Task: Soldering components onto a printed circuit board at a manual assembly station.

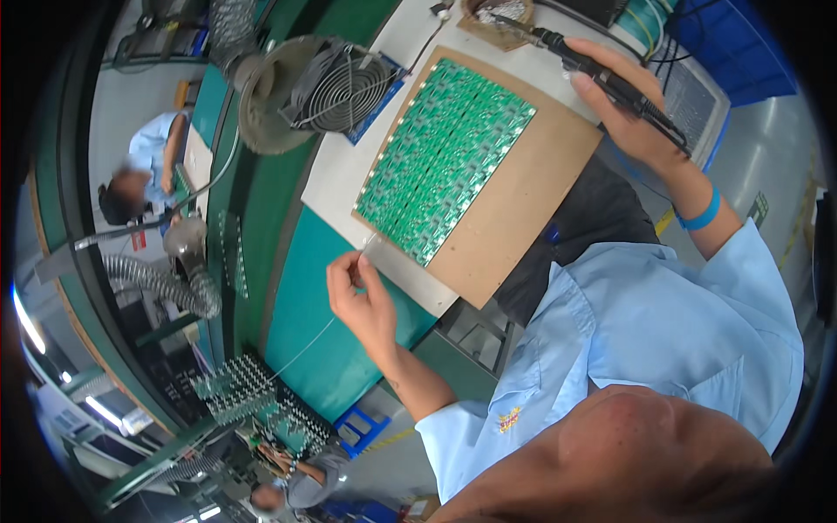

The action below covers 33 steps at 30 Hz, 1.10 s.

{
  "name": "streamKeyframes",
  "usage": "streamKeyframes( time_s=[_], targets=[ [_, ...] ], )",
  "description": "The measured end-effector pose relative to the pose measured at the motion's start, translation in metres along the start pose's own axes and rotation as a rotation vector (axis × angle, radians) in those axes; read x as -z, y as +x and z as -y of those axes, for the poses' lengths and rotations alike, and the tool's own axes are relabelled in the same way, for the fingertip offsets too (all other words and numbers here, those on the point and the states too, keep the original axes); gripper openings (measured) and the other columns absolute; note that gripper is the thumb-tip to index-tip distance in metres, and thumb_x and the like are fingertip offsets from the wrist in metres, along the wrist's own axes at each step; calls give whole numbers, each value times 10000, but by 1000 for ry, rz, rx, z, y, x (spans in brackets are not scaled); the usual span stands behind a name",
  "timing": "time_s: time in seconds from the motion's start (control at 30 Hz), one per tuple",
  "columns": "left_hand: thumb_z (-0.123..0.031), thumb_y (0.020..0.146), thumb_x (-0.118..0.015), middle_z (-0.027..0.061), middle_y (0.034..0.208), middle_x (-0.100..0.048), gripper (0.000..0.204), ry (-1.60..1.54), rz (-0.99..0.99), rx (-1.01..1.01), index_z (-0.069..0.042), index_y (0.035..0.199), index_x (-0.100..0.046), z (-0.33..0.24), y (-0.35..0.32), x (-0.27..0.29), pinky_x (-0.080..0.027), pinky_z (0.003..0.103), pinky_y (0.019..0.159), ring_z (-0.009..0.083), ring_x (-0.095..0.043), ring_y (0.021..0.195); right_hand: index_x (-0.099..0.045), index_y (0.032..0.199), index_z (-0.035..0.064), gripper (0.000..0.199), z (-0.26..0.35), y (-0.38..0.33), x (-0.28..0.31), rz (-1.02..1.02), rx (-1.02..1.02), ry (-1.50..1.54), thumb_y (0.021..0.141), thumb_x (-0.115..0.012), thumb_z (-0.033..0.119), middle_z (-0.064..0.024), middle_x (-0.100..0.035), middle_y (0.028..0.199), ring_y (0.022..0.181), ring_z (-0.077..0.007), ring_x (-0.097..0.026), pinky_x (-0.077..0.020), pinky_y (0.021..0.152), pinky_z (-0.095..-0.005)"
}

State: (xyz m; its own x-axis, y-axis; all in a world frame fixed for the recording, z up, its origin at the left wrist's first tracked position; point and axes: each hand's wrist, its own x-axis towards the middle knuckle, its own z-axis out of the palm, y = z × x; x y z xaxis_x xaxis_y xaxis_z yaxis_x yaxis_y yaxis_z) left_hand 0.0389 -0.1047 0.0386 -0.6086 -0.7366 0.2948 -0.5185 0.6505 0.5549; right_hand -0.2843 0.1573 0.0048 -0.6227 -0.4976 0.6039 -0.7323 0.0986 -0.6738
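My right hand point(632, 118) is closed around the dark handle of a soldering iron point(575, 59). The iron's tip points to the upper left, at a small brown holder point(493, 33) filled with silvery shavings; whether it touches them I cannot tell. A thin solder wire point(301, 353) is pinched in the fingers of my left hand point(364, 301) and trails off to the lower left. That hand hovers by the lower left corner of a green circuit board panel point(445, 161), which carries many small parts. Beneath the panel lies a brown backing board point(514, 205).
A fan with a wire guard point(353, 91) and a fume duct hood point(270, 96) stand left of the panel. The white worktop point(336, 187) borders a teal mat point(314, 296). At upper right is a blue bin point(741, 48). Two other people work at left and lower left.
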Motion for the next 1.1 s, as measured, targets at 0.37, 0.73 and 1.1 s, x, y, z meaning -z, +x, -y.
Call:
streamKeyframes(
  time_s=[0.37, 0.73, 1.1],
  targets=[
    [24, 919, -754, 54, 995, -711, 109, -57, 114, -202, -26, 1013, -773, -36, 3, -10, -517, 324, 752, 204, -627, 828, -656, 1400, 1, 373, -18, 6, -21, -63, -277, 124, 1045, -652, 118, -135, -733, 1293, 1066, -226, -686, -536, 951, -317],
    [6, 902, -775, 47, 975, -720, 79, -102, 274, -331, -16, 978, -774, -62, 30, -39, -495, 291, 719, 176, -605, 790, -739, 1206, -42, 335, 66, -27, 9, 341, 92, 325, 896, -762, 84, -131, -758, 978, 756, -229, -673, -544, 675, -302],
    [10, 862, -724, 83, 1025, -765, 79, -151, 455, -353, -19, 930, -698, -55, 41, -43, -536, 349, 790, 243, -647, 876, -765, 1105, -39, 342, 75, -46, 1, 398, 131, 357, 785, -790, 80, -105, -698, 799, 576, -209, -542, -445, 529, -299]
  ],
)
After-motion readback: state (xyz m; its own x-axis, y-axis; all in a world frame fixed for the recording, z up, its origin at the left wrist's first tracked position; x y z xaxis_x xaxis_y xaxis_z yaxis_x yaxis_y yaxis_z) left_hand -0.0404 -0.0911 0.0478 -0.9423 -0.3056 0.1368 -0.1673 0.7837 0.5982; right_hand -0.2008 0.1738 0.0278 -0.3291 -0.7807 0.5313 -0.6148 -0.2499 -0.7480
